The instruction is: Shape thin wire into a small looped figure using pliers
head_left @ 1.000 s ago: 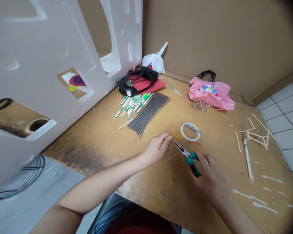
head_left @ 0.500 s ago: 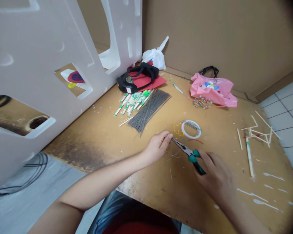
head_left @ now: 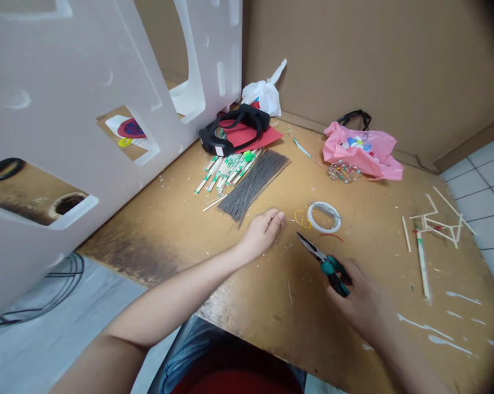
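My right hand is wrapped round the green-and-black handles of long-nose pliers, whose jaws point up and left over the table. Closed in a pinch, my left hand holds a thin wire that sticks out a little past the fingertips. A gap lies between the plier tips and that hand. Just beyond them rests a white ring with short grey wires in it, beside a yellow looped wire and a red wire. Behind my left hand lies a bundle of grey wires.
Paper-wrapped chopsticks and a black headset strap lie at the back. A pink bag sits back right, with a joined stick frame at right. A white plastic panel stands along the left.
The plier jaws have come away from the wire at my left fingertips, leaving a gap. My left hand has shifted slightly up and left.
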### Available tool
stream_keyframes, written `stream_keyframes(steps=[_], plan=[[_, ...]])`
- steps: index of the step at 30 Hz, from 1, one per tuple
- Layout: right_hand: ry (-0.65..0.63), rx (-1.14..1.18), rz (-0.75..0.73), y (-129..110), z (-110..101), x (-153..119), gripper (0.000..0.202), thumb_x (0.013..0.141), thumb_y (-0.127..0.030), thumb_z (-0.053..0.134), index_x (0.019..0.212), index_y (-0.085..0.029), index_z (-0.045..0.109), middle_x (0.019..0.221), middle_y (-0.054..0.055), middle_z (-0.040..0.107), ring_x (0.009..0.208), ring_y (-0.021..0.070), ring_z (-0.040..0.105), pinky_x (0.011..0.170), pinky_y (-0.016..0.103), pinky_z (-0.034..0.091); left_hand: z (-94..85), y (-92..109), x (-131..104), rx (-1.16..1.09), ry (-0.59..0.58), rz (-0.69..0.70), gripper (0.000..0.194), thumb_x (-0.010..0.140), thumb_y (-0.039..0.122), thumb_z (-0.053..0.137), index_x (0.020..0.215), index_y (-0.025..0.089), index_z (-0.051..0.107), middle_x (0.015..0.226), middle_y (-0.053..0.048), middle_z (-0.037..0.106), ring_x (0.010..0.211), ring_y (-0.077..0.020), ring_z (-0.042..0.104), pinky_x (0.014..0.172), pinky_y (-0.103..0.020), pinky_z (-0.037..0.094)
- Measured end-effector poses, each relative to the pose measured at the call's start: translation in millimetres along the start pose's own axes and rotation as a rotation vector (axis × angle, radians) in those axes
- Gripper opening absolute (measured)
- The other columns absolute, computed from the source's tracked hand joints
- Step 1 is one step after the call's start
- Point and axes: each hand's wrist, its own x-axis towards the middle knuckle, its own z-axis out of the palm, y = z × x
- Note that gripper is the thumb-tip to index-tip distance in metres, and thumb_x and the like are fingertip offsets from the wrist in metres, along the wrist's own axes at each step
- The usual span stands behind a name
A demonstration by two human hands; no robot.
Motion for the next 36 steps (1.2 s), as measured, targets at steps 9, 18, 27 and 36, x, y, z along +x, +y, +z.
stream_keyframes(steps=[9,18,27,36], plan=[[0.036,-0.092,-0.158,33.6,25.6,-18.6,0.040,0.080,-0.035,0.057,0.116,-0.017,0.056,0.108,0.012,0.064,0.100,0.0274,0.060,0.082,0.043,0.052,-7.7,-0.5,11.7,-0.541,-0.035,-0.222,0.037,0.083,0.051,0.050,0.071,0.016,0.048,0.053,0.006,0.047,0.038,-0.0043,0.037,0.039,-0.019,0.024],[0.083,-0.156,-0.249,31.3,34.5,-3.0,0.043,0.084,-0.042,0.054,0.118,-0.015,0.057,0.108,0.014,0.063,0.102,0.0293,0.056,0.083,0.044,0.050,-7.0,1.1,10.3,-0.873,-0.227,-0.324,0.035,0.078,0.047,0.060,0.071,0.016,0.045,0.050,0.007,0.043,0.038,-0.0036,0.035,0.037,-0.017,0.018],[0.049,-0.091,-0.299,24.2,40.4,12.4,0.046,0.086,-0.042,0.052,0.120,-0.011,0.056,0.113,0.017,0.063,0.107,0.0309,0.054,0.086,0.048,0.047,-7.8,2.5,8.6,-0.967,-0.380,-0.255,0.035,0.083,0.045,0.056,0.068,0.017,0.041,0.049,0.008,0.032,0.037,-0.0037,0.028,0.037,-0.017,0.019],[-0.168,0.974,0.156,-13.9,10.2,20.5,0.043,0.085,-0.050,0.051,0.115,-0.020,0.060,0.107,0.011,0.068,0.098,0.0245,0.063,0.088,0.043,0.048,2.5,11.4,-6.5,-0.562,-0.218,-0.183,0.041,0.083,0.055,0.051,0.073,0.015,0.049,0.054,0.005,0.048,0.043,-0.0050,0.039,0.042,-0.018,0.028]])
